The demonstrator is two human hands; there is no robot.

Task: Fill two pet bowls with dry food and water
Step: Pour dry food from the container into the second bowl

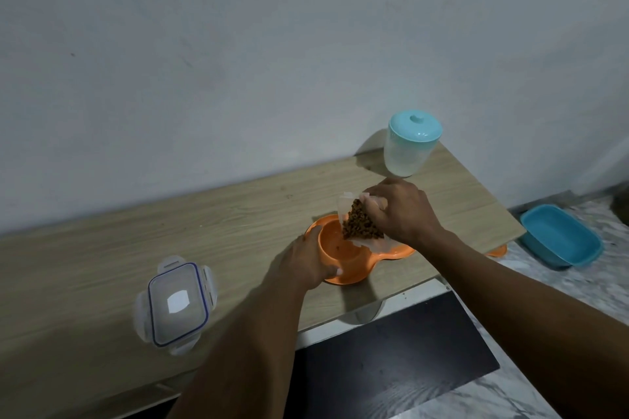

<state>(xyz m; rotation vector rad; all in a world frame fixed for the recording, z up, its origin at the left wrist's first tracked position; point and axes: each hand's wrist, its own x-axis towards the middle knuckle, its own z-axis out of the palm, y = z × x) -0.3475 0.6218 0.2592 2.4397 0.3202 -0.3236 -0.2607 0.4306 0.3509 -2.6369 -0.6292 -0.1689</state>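
Two hands: left hand (306, 264) grips the round orange bowl (335, 250), right hand (403, 211) pinches a clear bag (344, 205) of knobbly kibble (358, 225).

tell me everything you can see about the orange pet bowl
The orange pet bowl looks like smooth plastic: a round well set in a wide, lobed base spreading rightward. It sits flat on the wooden table near the front edge. The well looks nearly empty. The left hand grips its near left rim; the right hand tilts a clear container of brown kibble above it, hiding its right part.
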